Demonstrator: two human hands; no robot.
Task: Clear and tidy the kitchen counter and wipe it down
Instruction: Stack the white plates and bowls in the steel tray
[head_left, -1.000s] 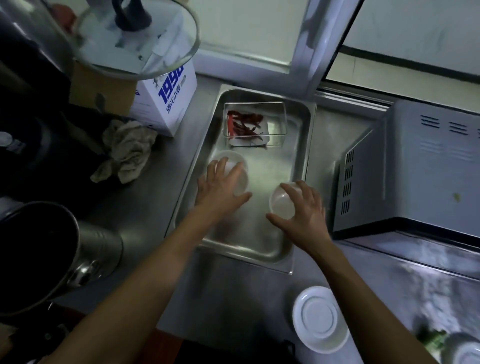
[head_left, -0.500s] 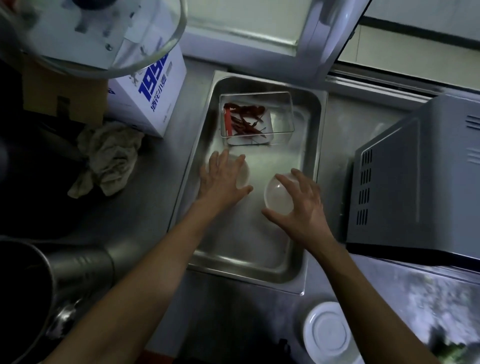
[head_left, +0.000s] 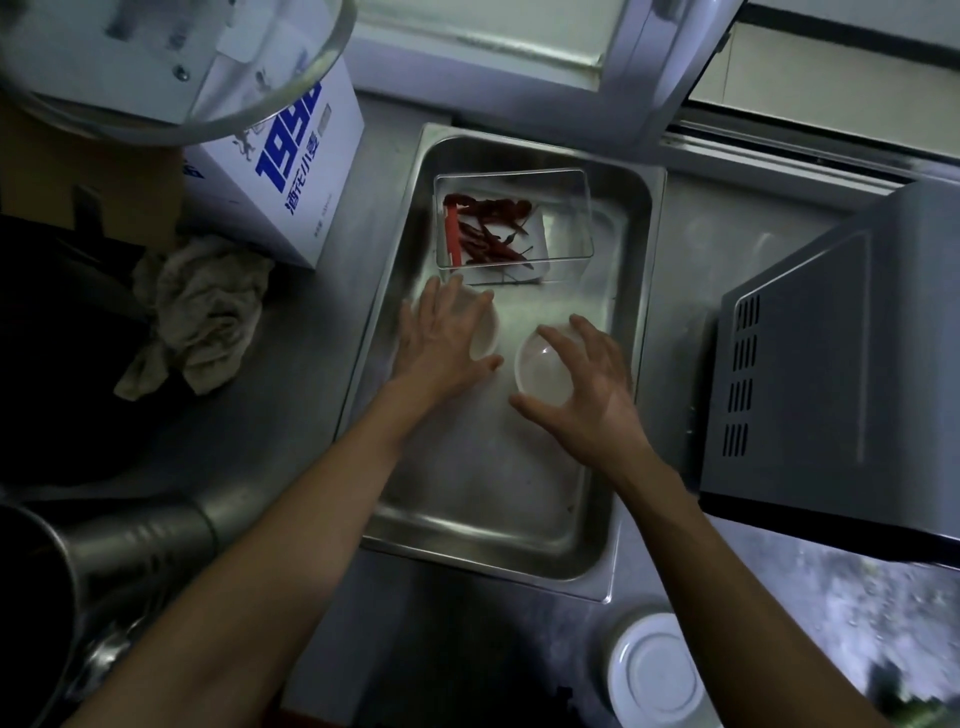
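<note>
Bowls (head_left: 540, 371), two, under two hands (head_left: 447, 343).

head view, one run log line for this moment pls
stage: bowls in tray | left hand: flat over bowl | right hand: fingers curled round bowl | chili box: in tray | rag: on counter

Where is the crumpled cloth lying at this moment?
In the head view, the crumpled cloth lies on the steel counter at the left, just in front of the white box and left of the metal tray.
</note>
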